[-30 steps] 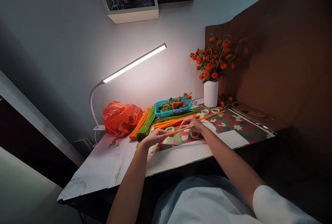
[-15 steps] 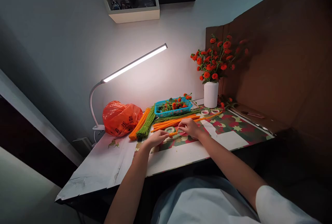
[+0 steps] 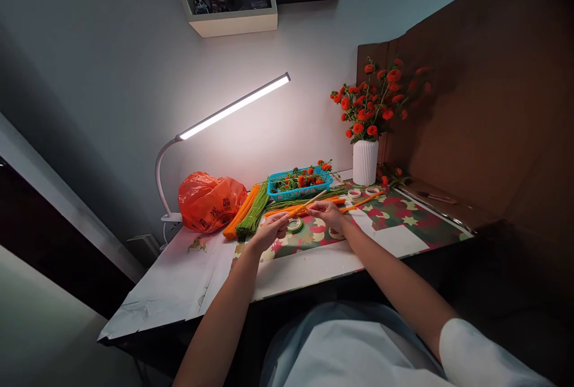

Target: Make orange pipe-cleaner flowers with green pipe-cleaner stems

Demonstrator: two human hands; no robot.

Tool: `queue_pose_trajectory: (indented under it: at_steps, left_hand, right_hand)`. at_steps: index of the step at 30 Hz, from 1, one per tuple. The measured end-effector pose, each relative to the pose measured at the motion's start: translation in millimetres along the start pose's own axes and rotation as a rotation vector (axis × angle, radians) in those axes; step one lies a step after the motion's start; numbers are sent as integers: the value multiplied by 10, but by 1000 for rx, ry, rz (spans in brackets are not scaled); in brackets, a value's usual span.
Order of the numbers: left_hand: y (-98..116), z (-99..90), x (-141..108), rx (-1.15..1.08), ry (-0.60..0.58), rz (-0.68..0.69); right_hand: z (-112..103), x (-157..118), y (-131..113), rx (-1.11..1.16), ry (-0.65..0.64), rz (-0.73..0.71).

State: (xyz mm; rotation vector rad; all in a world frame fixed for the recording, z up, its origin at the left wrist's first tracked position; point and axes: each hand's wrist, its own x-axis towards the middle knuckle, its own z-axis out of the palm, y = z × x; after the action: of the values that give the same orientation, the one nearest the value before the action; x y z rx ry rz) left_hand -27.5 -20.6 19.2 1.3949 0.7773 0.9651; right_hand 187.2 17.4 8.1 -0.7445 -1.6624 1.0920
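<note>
Between my hands, above the patterned table cover, is a short orange fuzzy piece (image 3: 298, 212). My left hand (image 3: 271, 230) pinches its left end, and the fingers of my right hand (image 3: 326, 213) are closed on its right end. A thin pale stick (image 3: 316, 197) slants up by my right fingertips; whether I hold it is hard to tell. A roll of green tape (image 3: 295, 225) lies just below the orange piece. Behind my hands are loose orange stems (image 3: 334, 200) and bundles of orange stems (image 3: 242, 212) and green stems (image 3: 255, 210).
A blue basket (image 3: 287, 195) holds red-orange flowers. A white vase (image 3: 365, 162) of flowers stands at the back right, near tape rolls (image 3: 354, 194). An orange plastic bag (image 3: 208, 203) and a lit lamp (image 3: 235, 106) are at the left, on the white table (image 3: 170, 282).
Both hands have risen slightly with the orange piece, showing more of the green tape roll. The pale stick now shows by my right fingers.
</note>
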Motion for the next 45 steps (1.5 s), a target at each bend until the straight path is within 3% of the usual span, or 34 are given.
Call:
queue_pose_trajectory:
  at_steps: [6,10,12,16,20,24,29,36,40,45]
  left_hand:
    - [106,-64,-110,133,-219,-154]
    - [179,-103,-176,262,-351,-277]
    - [190,-105,-188,330,-351,-300]
    - [155,-62,-157,521,-147,-279]
    - [67,-11,-70,649,126,-141]
    - [-2,-11,-4,433,214,-86]
    - [12,-42,-10,108,15,-27]
    - [102,-122,-126,196,-238,-208]
    - [155,-152,-169,262,-302,-262]
    - [181,-162,-182,275,-298,-267]
  right_hand:
    - [-155,53,83,47,-134,32]
    - [-204,72,173,-79,-241,7]
    - [-204,64,175,-166,-243,-16]
    - [-150,11,103,-323,-76,-156]
    - [-66,-30,52,-379,27,-249]
    - [-35,-1,102,-262,-6,-176]
    - [-104,88,183,-41,-23,8]
    - [-200,44,88,-32,-195,63]
    - [-201,29,55,-44,-250,55]
    - [-210,49,77,-53,-271,94]
